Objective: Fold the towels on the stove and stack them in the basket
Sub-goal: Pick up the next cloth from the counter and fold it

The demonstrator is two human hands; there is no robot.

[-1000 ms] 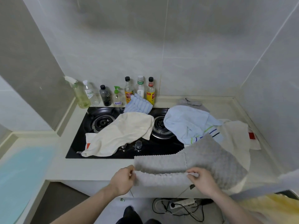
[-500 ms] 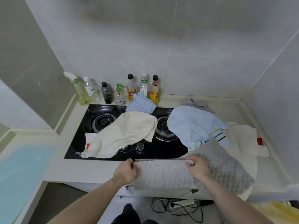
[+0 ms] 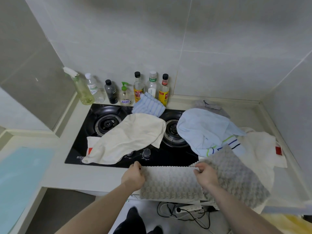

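Closest to me, the grey towel point(image 3: 170, 181) hangs over the front lip of the counter point(image 3: 84, 176); the left hand point(image 3: 133, 176) pinches its upper left corner and the right hand point(image 3: 206, 177) pinches the upper edge further along, both sets of fingers curled tight onto the cloth; a second ago that edge sat lower, below the counter's lip, and now it has been carried up and away from the body until it lies level with the front edge of the stove point(image 3: 168, 157); so the near half has been doubled over, and I'd say the first fold of this towel is just being laid down; the rest of it still sprawls unfolded to the right, over the white towel point(image 3: 260, 149) there.

Further back, nothing else has shifted; the cream towel point(image 3: 128, 137) lies slack across the left burner and the knobs, the pale blue towel point(image 3: 202, 130) covers the right burner, and the small striped cloth point(image 3: 148, 105) sits bunched just in front of the bottles point(image 3: 138, 88) along the wall; another grey cloth point(image 3: 211, 106) shows behind the blue one.

I can't see the basket from here; by my reckoning the job is barely begun, with one towel part-folded and the rest untouched.
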